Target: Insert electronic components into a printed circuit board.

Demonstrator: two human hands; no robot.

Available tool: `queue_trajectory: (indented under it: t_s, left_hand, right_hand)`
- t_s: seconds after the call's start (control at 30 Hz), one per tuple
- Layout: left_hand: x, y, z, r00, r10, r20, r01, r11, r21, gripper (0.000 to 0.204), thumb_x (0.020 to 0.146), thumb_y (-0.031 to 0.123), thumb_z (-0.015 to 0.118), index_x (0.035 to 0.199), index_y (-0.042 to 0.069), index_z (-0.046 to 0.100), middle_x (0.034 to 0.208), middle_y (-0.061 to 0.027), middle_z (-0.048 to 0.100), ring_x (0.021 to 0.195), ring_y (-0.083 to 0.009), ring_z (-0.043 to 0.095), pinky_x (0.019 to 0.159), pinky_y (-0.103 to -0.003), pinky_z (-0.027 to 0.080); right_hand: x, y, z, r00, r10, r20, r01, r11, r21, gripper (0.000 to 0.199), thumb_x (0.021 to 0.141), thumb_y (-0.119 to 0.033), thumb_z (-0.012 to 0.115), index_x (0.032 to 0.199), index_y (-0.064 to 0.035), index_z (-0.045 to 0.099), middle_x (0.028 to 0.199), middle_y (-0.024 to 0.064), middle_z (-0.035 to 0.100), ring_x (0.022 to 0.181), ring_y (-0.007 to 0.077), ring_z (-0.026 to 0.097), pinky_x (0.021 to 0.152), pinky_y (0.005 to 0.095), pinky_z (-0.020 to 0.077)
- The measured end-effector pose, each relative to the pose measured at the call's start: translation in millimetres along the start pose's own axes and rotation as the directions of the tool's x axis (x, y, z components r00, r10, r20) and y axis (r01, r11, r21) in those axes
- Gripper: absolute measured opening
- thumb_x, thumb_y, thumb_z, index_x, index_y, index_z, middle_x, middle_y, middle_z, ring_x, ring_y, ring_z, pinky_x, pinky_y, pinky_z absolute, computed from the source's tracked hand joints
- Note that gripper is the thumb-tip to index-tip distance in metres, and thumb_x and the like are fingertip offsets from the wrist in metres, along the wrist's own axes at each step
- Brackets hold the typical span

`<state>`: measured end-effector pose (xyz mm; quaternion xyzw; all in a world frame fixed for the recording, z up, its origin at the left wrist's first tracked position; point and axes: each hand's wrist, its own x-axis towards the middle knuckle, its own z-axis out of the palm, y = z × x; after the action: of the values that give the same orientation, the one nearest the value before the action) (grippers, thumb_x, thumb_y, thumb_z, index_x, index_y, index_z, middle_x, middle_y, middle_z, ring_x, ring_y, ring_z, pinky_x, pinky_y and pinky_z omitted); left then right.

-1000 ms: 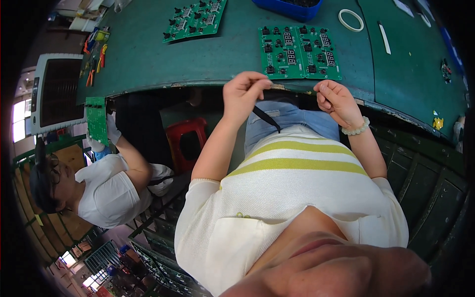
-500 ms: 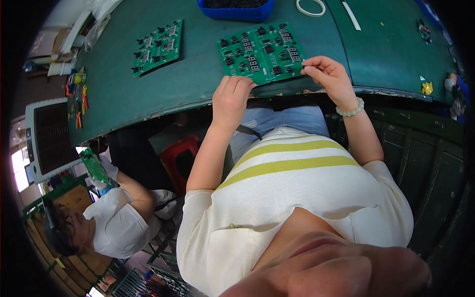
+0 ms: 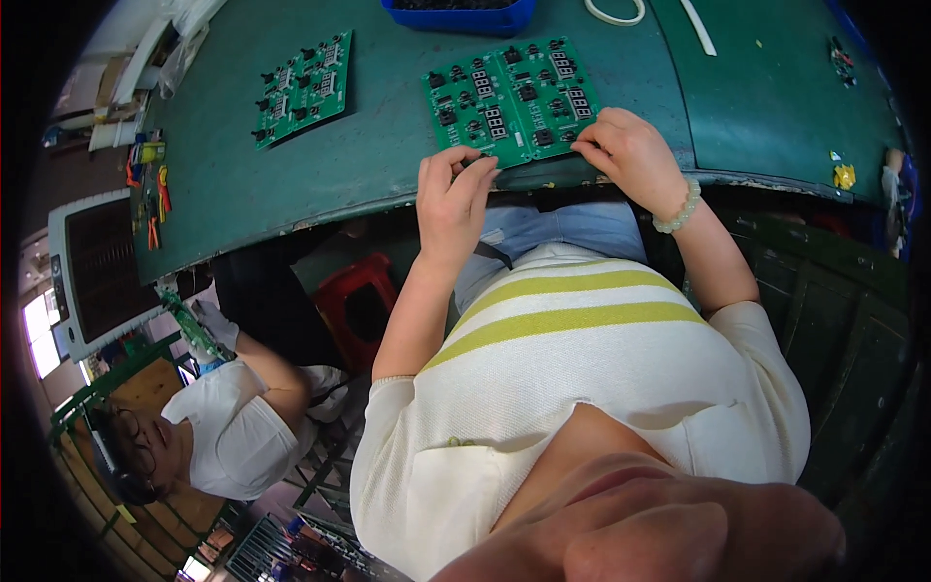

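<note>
A green circuit board panel (image 3: 514, 97) with small black parts lies on the green-topped workbench (image 3: 388, 165), close to its near edge. My left hand (image 3: 454, 194) pinches the panel's near left corner with its fingertips. My right hand (image 3: 630, 155), a pale bead bracelet on its wrist, grips the near right edge of the same panel. The panel lies flat between both hands.
A second green board panel (image 3: 303, 85) lies further left on the bench. A blue bin (image 3: 456, 15) and a white ring (image 3: 613, 12) are at the far edge. A seated person in white (image 3: 242, 427) holds a green board (image 3: 192, 325) at lower left, beside a red stool (image 3: 354, 301).
My head view has shifted so the bench sits higher and closer. Both hands rose from my lap edge onto the panel's near edge and now grip it.
</note>
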<state>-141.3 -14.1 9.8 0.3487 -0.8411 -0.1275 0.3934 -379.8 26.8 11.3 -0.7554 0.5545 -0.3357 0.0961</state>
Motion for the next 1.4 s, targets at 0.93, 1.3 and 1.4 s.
queue_trajectory:
  t_s: [0.93,1.3,1.4]
  left_hand:
    - [2,-22,0,0.992,-0.001,0.129,0.004,1.000,-0.019,0.014,0.064,0.006,0.072,0.076,0.007,0.066,0.076,-0.0040,0.053,0.071,-0.0215,0.049,0.061,-0.032,0.042]
    - [-6,-23,7,0.987,0.054,0.153,-0.068,0.994,0.085,0.013,0.067,0.006,0.070,0.079,0.008,0.067,0.073,-0.0046,0.052,0.068,-0.0221,0.051,0.060,-0.034,0.040]
    - [-5,-26,9,0.988,0.064,0.141,-0.075,0.994,0.078,0.013,0.067,0.006,0.070,0.079,0.008,0.067,0.070,-0.0044,0.050,0.065,-0.0218,0.050,0.059,-0.034,0.039]
  right_hand:
    - [2,-10,8,0.996,0.044,-0.078,-0.045,0.999,-0.018,0.011,0.070,-0.009,0.070,0.072,-0.0012,0.063,0.063,0.0083,0.049,0.055,0.0228,0.049,0.052,0.0345,0.0396]
    - [-4,-5,11,0.981,0.183,0.067,-0.185,0.982,0.027,0.012,0.071,-0.012,0.069,0.072,-0.0018,0.063,0.066,0.0093,0.051,0.060,0.0248,0.052,0.056,0.0358,0.0420]
    - [-3,-3,12,0.987,0.147,0.068,-0.145,0.989,-0.034,0.012,0.072,-0.014,0.068,0.071,-0.0025,0.063,0.068,0.0099,0.054,0.066,0.0275,0.055,0.060,0.0378,0.0450]
